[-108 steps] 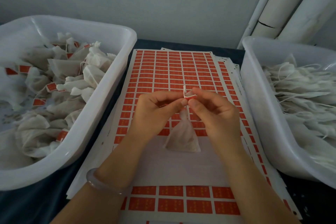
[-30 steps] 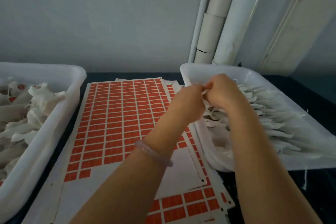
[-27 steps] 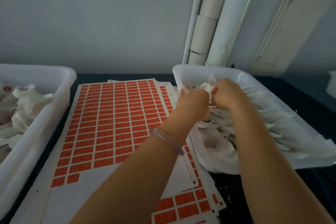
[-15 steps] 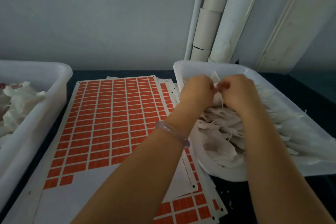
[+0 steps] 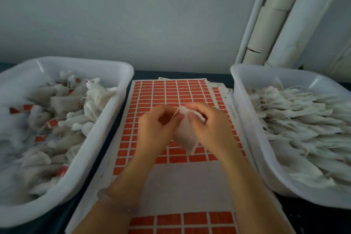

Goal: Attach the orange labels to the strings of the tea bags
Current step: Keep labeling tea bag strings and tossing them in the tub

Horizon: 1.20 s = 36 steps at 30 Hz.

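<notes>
White and motion-blurred, 1 tea bag is hanging over the middle of the label sheet; the left hand is pinching its string, the right hand is gripping its top. 2 tubs are flanking the sheet, the left tub and right tub, their bags too heaped to count.

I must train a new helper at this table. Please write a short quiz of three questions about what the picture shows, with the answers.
1. True or false: the labelled tea bags lie in the left tub.
2. The left hand and the right hand together hold: A) a tea bag; B) a pair of scissors; C) a roll of tape.
3. Fill in: between the left tub and the right tub lies the ___.

Key: 1 true; 2 A; 3 label sheet.
</notes>
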Each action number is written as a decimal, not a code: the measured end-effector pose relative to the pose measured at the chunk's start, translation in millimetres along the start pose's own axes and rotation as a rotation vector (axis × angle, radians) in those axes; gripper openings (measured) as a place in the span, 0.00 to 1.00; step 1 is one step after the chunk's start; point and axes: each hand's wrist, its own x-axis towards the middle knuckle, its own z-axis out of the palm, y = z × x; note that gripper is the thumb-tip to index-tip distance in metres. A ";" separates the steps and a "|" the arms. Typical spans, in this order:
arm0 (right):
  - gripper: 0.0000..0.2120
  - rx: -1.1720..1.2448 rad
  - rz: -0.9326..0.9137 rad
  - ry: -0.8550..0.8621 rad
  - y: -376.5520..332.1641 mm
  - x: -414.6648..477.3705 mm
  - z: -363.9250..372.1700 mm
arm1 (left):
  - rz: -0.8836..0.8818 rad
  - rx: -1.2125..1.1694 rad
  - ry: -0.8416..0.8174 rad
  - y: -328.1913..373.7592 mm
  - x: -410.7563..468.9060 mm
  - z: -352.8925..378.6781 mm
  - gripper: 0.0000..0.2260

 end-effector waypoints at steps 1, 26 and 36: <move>0.12 0.024 0.003 -0.028 4.9 -3.0 10.2 | 0.031 0.010 -0.023 -9.7 -3.0 -0.6 0.09; 0.05 -0.100 -0.149 0.177 32.9 -17.9 33.8 | 0.004 -0.200 0.010 -33.8 -7.5 -23.8 0.11; 0.11 0.006 -0.223 0.359 29.0 -26.4 19.1 | -0.040 -0.320 0.064 -23.6 -9.0 -41.4 0.11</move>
